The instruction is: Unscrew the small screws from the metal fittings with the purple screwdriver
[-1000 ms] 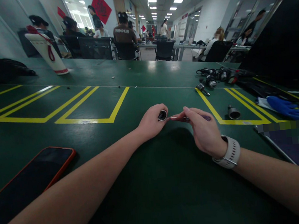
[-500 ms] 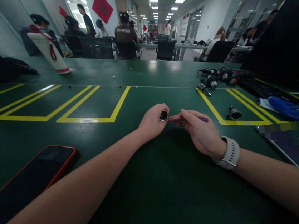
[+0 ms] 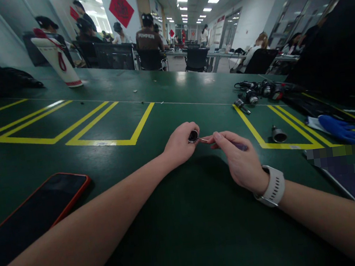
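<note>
My left hand [image 3: 181, 143] is wrapped round a small round metal part [image 3: 193, 136], its dark hollow end turned toward me. In my right hand [image 3: 239, 156], thumb and fingers grip a screwdriver [image 3: 239, 146] with a dark purplish handle and a thin metal shaft. The shaft points left, and its tip is at the rim of the metal part; whether it reaches inside I cannot tell. Both hands are just above the green table [image 3: 187, 217]. A similar loose metal cup-shaped part [image 3: 279, 134] lies to the right, inside a yellow taped outline.
A phone in an orange case [image 3: 41, 204] lies at left. Several metal parts with cables [image 3: 256, 92] are at the right back, near blue gloves [image 3: 340, 127] and a flat dark device [image 3: 351, 173]. A white tapered container [image 3: 58, 61] stands at the far left.
The screwdriver's handle has dipped slightly and its shaft now slopes up to the metal part. Both hands have barely shifted. In the background, a standing person has moved left.
</note>
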